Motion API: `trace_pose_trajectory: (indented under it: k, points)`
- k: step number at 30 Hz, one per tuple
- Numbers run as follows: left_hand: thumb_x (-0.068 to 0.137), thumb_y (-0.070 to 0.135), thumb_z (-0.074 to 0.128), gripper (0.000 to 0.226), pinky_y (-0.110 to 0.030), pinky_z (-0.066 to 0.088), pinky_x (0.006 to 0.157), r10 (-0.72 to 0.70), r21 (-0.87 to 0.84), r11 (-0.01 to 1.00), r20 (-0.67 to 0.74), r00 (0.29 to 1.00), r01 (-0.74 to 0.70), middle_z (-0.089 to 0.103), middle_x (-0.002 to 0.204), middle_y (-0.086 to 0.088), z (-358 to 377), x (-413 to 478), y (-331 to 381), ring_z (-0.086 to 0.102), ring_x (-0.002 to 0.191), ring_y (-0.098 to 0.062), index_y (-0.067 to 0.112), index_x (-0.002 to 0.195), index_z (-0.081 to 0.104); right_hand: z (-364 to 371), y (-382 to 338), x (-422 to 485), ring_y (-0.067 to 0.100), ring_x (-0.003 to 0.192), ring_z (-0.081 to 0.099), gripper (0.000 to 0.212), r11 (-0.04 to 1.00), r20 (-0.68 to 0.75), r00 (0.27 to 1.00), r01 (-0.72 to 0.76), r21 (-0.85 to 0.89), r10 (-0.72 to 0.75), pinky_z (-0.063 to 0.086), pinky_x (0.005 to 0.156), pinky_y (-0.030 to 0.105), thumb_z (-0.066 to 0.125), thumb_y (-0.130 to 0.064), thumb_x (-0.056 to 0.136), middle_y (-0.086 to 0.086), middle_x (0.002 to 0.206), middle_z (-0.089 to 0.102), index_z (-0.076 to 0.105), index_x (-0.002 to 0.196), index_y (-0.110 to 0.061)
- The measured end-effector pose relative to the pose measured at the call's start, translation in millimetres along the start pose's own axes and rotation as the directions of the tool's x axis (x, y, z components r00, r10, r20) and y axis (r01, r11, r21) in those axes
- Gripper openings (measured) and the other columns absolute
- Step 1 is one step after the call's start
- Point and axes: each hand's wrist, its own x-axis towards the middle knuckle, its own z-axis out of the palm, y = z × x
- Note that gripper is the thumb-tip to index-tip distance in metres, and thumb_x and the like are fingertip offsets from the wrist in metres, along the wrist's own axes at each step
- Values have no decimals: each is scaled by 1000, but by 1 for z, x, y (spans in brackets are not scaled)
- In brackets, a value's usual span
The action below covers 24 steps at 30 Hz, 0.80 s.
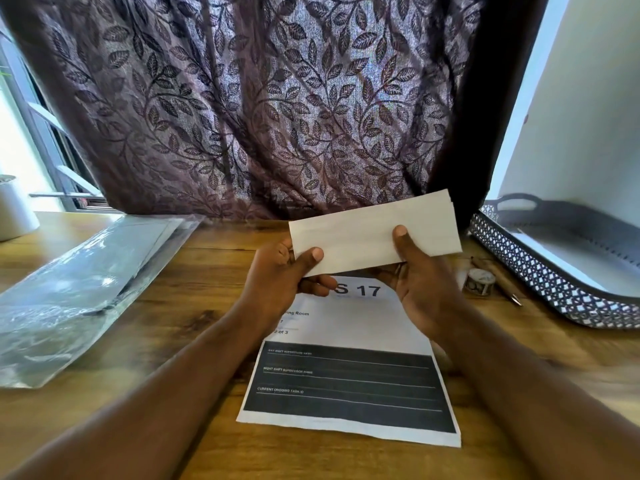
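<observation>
L hand (277,277), R hand (424,284) pinch folded paper (363,233) over form (346,382); tray (540,271) holds white sheet (568,263)

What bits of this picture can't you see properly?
Head view:
- Printed white sheet with black block: heading partly hidden behind left hand and right hand.
- Folded white paper: anything inside hidden by its own fold.
- Small patterned tape roll: too small to read.
- Grey lattice tray: cut off by right edge.

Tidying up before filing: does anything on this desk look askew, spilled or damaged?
Nothing spilled or damaged. The folded paper in the left hand and right hand shows uneven layers at its right end; the plastic sleeves lie askew on the table.
</observation>
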Motion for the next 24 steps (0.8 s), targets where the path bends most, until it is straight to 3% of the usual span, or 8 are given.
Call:
trace_pose_trajectory:
  k: [5,13,16,19,24]
  points:
    - [98,7,59,21,-25,59,54,-15,13,1000,-21,1000,15,77,95,-11,-8,3,1,72,62,-24,11,118,62,-12,-10,7,28,108,70,15,999,-80,996,-42,15,43,61,82,52,53,-26,103,8,117,71,59,116,-21]
    - [97,10,60,19,-25,59,56,-59,-6,998,-50,997,59,77,96,-11,-17,6,-2,71,65,-25,11,115,64,-28,-13,13,31,105,72,19,997,-84,995,-65,-51,61,60,85,50,50,-24,105,13,116,71,64,113,-15]
    - [89,12,67,26,-23,60,56,-114,-211,974,-124,986,86,76,99,-17,-22,7,3,71,66,-23,3,114,65,-31,-14,13,34,98,74,21,973,-20,997,-78,-216,76,62,81,48,52,-21,104,13,112,75,64,119,-12]
    - [79,15,72,33,-25,62,65,-141,-493,867,-102,985,73,73,97,-21,-23,6,8,72,72,-22,-1,108,67,-25,-14,8,36,91,76,22,946,65,994,-62,-319,87,64,69,38,54,-20,103,11,109,77,62,122,-13]
    - [77,12,70,41,-29,61,77,-37,-388,921,11,999,38,76,103,-8,5,-6,9,73,96,-22,9,117,63,-4,-11,-6,34,78,76,25,928,132,990,5,-373,47,63,62,32,54,-19,102,5,102,77,58,126,-14]
